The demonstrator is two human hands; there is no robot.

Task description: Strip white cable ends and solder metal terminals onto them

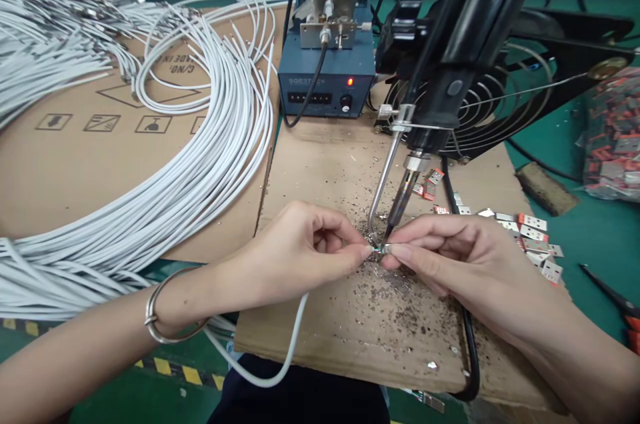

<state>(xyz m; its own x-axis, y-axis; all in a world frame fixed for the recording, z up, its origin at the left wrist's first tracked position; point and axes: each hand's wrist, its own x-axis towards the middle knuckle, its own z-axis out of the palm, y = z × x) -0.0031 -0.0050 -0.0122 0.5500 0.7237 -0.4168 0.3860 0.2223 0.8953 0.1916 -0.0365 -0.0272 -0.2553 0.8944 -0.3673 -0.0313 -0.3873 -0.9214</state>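
Between thumb and fingers, my left hand (310, 244) pinches the end of a white cable (295, 337), whose length loops down below the wrist. My right hand (450, 251) is closed on a small metal USB connector (386, 249), mostly covered by the fingertips. Cable end and connector meet right under the tip of a soldering iron (399, 201) fixed on a stand. A thin bent metal solder feed tube (384, 177) ends at the same spot. Fine detail of the joint is too small to make out.
A big bundle of white cables (200, 171) lies on cardboard at left. Behind stands a blue solder feeder (327, 81) with a red light. A black fan (480, 97) is at right. Loose USB connectors (535, 237), a bag of connectors (615, 137) and pliers (613, 294) lie right.
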